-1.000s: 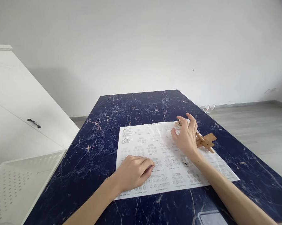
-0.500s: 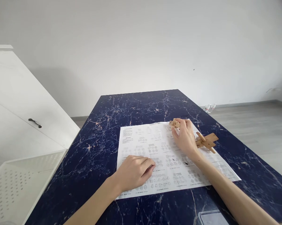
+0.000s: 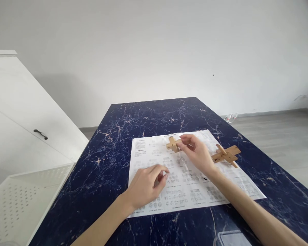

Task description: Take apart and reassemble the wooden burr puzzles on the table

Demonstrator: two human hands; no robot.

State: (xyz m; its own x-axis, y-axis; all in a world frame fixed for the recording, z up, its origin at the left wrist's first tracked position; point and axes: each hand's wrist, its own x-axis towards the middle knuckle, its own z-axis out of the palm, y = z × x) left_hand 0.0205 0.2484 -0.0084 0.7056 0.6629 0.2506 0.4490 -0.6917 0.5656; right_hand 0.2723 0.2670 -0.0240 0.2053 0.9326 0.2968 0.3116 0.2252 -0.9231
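Observation:
A printed sheet with rows of small diagrams [image 3: 143, 160] lies on the dark blue marbled table. Over its upper middle, my right hand [image 3: 196, 152] pinches a small wooden interlocking puzzle [image 3: 172, 145] by its right end. My left hand [image 3: 147, 184] hovers at or rests on the lower left of the sheet, fingers curled with a gap between thumb and forefinger, and nothing shows in it. To the right of my right hand, a second wooden puzzle [image 3: 227, 156] of crossed flat pieces rests across the sheet's right edge, with dark marks on its wood.
The blue marbled table [image 3: 154, 118] reaches toward a pale wall. A white cabinet [image 3: 20, 112] with a dark handle stands at left, above a white perforated surface [image 3: 17, 198]. A clear plastic item [image 3: 233, 238] lies at the near edge. Clear bottles [image 3: 230, 118] are on the floor.
My right hand has brought the small wooden puzzle left and nearer, away from the sheet's top right. My left hand's thumb and forefinger have parted a little. The second puzzle stays in place.

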